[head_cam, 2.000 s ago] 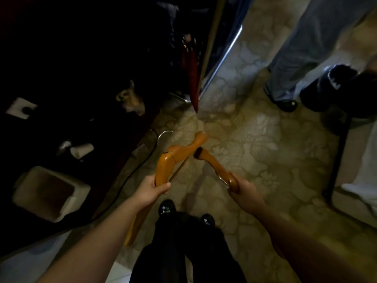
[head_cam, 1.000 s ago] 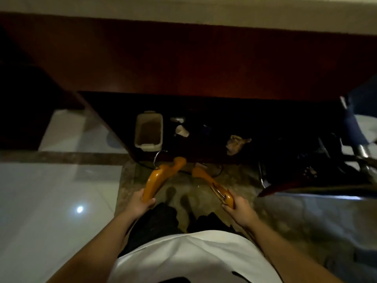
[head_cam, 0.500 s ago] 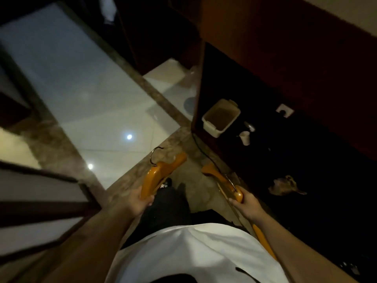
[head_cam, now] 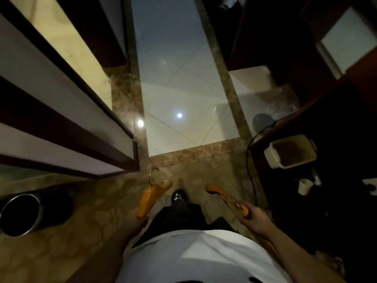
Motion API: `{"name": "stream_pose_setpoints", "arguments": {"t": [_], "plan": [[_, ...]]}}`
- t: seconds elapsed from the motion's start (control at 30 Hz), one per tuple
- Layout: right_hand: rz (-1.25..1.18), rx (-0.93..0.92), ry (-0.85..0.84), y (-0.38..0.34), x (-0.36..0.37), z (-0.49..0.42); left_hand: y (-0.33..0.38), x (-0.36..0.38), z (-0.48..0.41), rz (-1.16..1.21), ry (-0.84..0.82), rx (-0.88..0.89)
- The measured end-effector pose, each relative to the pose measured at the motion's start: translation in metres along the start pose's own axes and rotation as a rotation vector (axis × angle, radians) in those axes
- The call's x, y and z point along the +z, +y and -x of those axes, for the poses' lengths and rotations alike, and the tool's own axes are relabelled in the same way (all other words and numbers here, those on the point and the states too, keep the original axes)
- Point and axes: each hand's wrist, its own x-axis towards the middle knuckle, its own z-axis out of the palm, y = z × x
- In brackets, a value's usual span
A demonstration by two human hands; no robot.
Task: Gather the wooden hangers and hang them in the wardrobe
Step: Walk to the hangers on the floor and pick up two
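I carry two orange wooden hangers low in front of my body. My left hand (head_cam: 137, 219) grips the left hanger (head_cam: 150, 197), whose metal hook (head_cam: 152, 175) points forward over the patterned carpet. My right hand (head_cam: 254, 219) grips the right hanger (head_cam: 225, 198) near its middle; its far arm points ahead and its near arm runs back under my forearm. Dark wooden panels with pale faces (head_cam: 61, 111) stand at the left; whether they are the wardrobe I cannot tell.
A glossy tiled corridor (head_cam: 179, 94) runs ahead between dark wood furniture. A metal bin (head_cam: 19, 214) stands at the left on the carpet. At the right, a cream plastic box (head_cam: 290, 151), a cup (head_cam: 305, 186) and a black cable (head_cam: 250, 166) sit by a dark cabinet.
My view has swung left from the dark cabinet to the tiled corridor. Both hands keep the same hold on the hangers, which have stayed low in front of me.
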Motion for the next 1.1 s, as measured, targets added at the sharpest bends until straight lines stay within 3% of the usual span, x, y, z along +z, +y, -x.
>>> {"name": "stream_pose_setpoints", "arguments": {"t": [0.27,0.47,0.67,0.83,1.1], "plan": [[0.113,-0.01,-0.036,-0.082,-0.031,-0.058,0.035,-0.058,-0.061,-0.008,-0.009,-0.074],[0.049,0.024,-0.024,-0.111,-0.07,-0.099,0.116,-0.077,-0.097,0.05,-0.06,0.074],[0.029,0.05,-0.022,-0.139,-0.136,-0.174,0.21,-0.08,-0.151,-0.023,-0.045,0.107],[-0.006,0.045,-0.077,-0.184,-0.203,-0.247,0.27,-0.078,-0.186,0.006,-0.008,0.022],[0.081,-0.155,-0.057,-0.29,-0.299,-0.355,0.328,-0.085,-0.222,0.063,0.101,-0.126]]}}
